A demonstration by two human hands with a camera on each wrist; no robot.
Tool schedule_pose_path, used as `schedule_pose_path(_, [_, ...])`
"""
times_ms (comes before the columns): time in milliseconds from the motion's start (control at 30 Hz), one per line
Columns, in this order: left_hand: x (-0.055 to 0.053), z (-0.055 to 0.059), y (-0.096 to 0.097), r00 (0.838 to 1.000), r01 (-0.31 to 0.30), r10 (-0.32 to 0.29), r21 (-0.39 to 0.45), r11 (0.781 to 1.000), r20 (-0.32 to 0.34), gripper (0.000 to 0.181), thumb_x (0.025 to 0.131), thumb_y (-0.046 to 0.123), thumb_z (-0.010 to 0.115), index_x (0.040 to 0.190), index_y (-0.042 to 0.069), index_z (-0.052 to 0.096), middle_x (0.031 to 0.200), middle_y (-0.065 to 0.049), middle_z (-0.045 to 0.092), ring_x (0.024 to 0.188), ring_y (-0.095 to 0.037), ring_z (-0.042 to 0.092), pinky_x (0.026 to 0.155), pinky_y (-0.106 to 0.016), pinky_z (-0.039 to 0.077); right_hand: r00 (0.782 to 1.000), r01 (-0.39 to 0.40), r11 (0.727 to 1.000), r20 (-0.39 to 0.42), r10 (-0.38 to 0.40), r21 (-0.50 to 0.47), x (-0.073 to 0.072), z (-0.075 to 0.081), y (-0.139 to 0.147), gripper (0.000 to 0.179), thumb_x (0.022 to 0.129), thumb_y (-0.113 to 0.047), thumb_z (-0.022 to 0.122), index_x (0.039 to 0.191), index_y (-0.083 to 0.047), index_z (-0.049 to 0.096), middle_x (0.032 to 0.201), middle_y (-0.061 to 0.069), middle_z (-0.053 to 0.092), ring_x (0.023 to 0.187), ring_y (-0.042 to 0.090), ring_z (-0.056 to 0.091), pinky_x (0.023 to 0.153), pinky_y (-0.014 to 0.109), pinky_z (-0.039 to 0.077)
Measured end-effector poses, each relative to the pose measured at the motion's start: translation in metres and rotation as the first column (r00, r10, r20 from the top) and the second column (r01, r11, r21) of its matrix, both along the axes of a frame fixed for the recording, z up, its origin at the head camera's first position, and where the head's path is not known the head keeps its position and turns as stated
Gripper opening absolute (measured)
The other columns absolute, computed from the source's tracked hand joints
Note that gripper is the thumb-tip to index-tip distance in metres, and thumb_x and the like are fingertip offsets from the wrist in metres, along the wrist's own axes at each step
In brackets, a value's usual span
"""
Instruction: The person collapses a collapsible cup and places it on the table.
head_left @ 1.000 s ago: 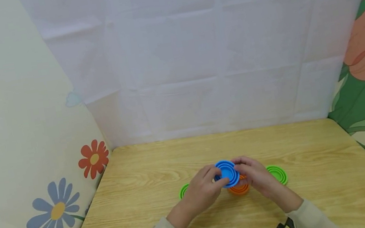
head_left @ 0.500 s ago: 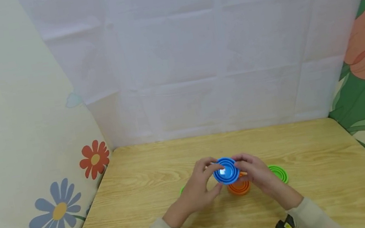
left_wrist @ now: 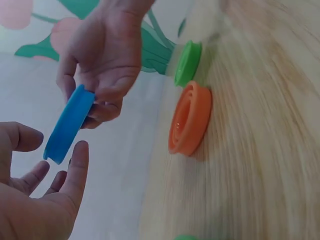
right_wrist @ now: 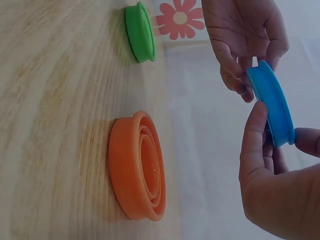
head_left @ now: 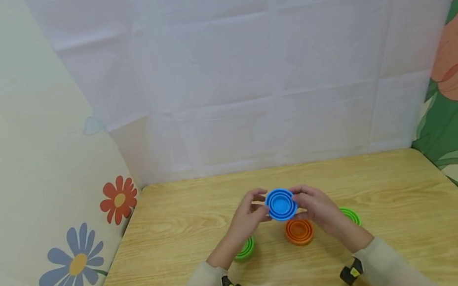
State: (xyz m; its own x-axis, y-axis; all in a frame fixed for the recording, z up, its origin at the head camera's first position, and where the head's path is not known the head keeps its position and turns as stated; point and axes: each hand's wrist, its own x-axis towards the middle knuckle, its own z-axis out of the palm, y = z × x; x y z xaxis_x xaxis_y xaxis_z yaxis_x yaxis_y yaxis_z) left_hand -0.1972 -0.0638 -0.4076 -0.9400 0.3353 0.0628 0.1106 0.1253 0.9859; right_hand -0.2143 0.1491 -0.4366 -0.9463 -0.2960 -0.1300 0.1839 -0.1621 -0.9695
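Observation:
A blue collapsible cup [head_left: 281,204], folded flat into concentric rings, is held up above the table in the head view. My right hand [head_left: 317,206] pinches its right edge between thumb and fingers, as the right wrist view also shows. On the other side is my left hand [head_left: 245,218], its fingers spread around the cup's left edge; in the left wrist view they look slightly apart from the blue cup [left_wrist: 67,125]. Below the hands, an orange collapsible cup [head_left: 299,232] lies flat on the table.
One green collapsible cup [head_left: 246,249] lies by the left forearm, partly hidden by it. Another green cup [head_left: 351,216] sits behind the right wrist. The wood-grain table [head_left: 174,251] meets a white cloth backdrop [head_left: 224,113], with flower-patterned walls on both sides.
The blue cup has risen slightly, lifted clear of the orange cup in the head view. My left fingers have come off the cup's face to its left edge; the right hand keeps its hold.

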Motion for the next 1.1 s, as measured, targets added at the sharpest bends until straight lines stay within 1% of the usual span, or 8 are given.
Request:
schedule_pose_path(133, [-0.017, -0.013, 0.003, 0.995, -0.021, 0.015, 0.057, 0.998, 0.103, 0.04, 0.092, 0.006, 0.053, 0.131, 0.005, 0.044, 0.119, -0.019, 0.044, 0.096, -0.022, 0.056, 0.083, -0.042, 0.054, 1.0, -0.001, 0.999, 0.021, 0.002, -0.046, -0.01, -0.002, 0.0, 0.031, 0.095, -0.016, 0.05, 0.121, 0.001, 0.05, 0.1, 0.007, 0.061, 0.09, 0.02, 0.061, 0.081, 0.043, 0.054])
schedule_pose_path(267, [-0.033, -0.02, 0.006, 0.987, -0.04, 0.027, 0.081, 0.996, 0.157, 0.039, 0.09, 0.007, 0.053, 0.128, 0.006, 0.046, 0.115, -0.017, 0.045, 0.094, -0.022, 0.057, 0.083, -0.04, 0.054, 0.999, -0.018, 0.999, 0.029, 0.019, -0.05, -0.024, -0.004, 0.001, 0.029, 0.095, -0.014, 0.049, 0.12, 0.001, 0.05, 0.097, 0.005, 0.062, 0.086, 0.018, 0.062, 0.08, 0.041, 0.055])
schedule_pose_path(367, [-0.046, -0.024, 0.007, 0.981, -0.032, 0.012, 0.101, 0.994, 0.191, 0.04, 0.089, 0.006, 0.052, 0.128, 0.004, 0.046, 0.113, -0.017, 0.047, 0.092, -0.021, 0.059, 0.086, -0.043, 0.053, 0.999, -0.029, 0.999, 0.035, 0.03, -0.026, -0.035, -0.007, 0.002, 0.031, 0.094, -0.013, 0.05, 0.121, 0.002, 0.05, 0.096, 0.004, 0.061, 0.085, 0.017, 0.062, 0.082, 0.042, 0.054])
schedule_pose_path(467, [-0.059, -0.032, 0.007, 0.973, -0.014, -0.013, 0.115, 0.993, 0.23, 0.04, 0.088, 0.004, 0.052, 0.127, 0.002, 0.045, 0.111, -0.017, 0.05, 0.089, -0.021, 0.061, 0.089, -0.048, 0.05, 0.997, -0.028, 1.0, 0.068, 0.028, 0.002, -0.046, -0.011, 0.002, 0.031, 0.093, -0.012, 0.051, 0.12, 0.002, 0.05, 0.096, 0.005, 0.06, 0.082, 0.018, 0.062, 0.084, 0.044, 0.053])
schedule_pose_path(567, [-0.07, -0.041, 0.007, 0.957, 0.002, -0.037, 0.123, 0.992, 0.288, 0.041, 0.087, 0.002, 0.052, 0.127, 0.001, 0.044, 0.108, -0.017, 0.053, 0.086, -0.022, 0.062, 0.09, -0.05, 0.049, 0.994, -0.028, 0.999, 0.111, 0.024, 0.028, -0.054, -0.016, 0.002, 0.03, 0.092, -0.011, 0.051, 0.119, 0.002, 0.051, 0.098, 0.006, 0.059, 0.082, 0.019, 0.063, 0.085, 0.046, 0.052])
schedule_pose_path(733, [-0.084, -0.056, 0.007, 0.931, 0.012, -0.054, 0.118, 0.993, 0.362, 0.041, 0.088, 0.0, 0.052, 0.127, 0.001, 0.042, 0.108, -0.015, 0.054, 0.086, -0.021, 0.062, 0.089, -0.047, 0.05, 0.987, -0.034, 0.995, 0.157, 0.019, 0.093, -0.066, -0.026, 0.002, 0.031, 0.092, -0.008, 0.05, 0.12, 0.004, 0.05, 0.104, 0.011, 0.058, 0.084, 0.021, 0.062, 0.083, 0.043, 0.054])
schedule_pose_path(900, [-0.094, -0.064, 0.008, 0.919, 0.004, -0.033, 0.073, 0.997, 0.393, 0.04, 0.09, 0.004, 0.054, 0.129, 0.002, 0.043, 0.108, -0.016, 0.058, 0.087, -0.019, 0.062, 0.083, -0.039, 0.054, 0.984, -0.015, 0.986, 0.179, -0.016, 0.168, -0.077, -0.034, 0.003, 0.031, 0.091, -0.009, 0.052, 0.12, 0.003, 0.052, 0.104, 0.013, 0.058, 0.086, 0.023, 0.061, 0.081, 0.042, 0.055])
schedule_pose_path(1100, [-0.102, -0.071, 0.011, 0.914, -0.005, -0.008, 0.032, 0.999, 0.405, 0.04, 0.088, -0.002, 0.052, 0.127, 0.001, 0.045, 0.1, -0.015, 0.06, 0.085, -0.019, 0.061, 0.078, -0.035, 0.056, 0.985, -0.026, 0.976, 0.174, -0.012, 0.214, -0.085, -0.04, 0.003, 0.029, 0.09, -0.005, 0.051, 0.118, 0.004, 0.053, 0.095, 0.011, 0.061, 0.08, 0.022, 0.062, 0.078, 0.041, 0.056])
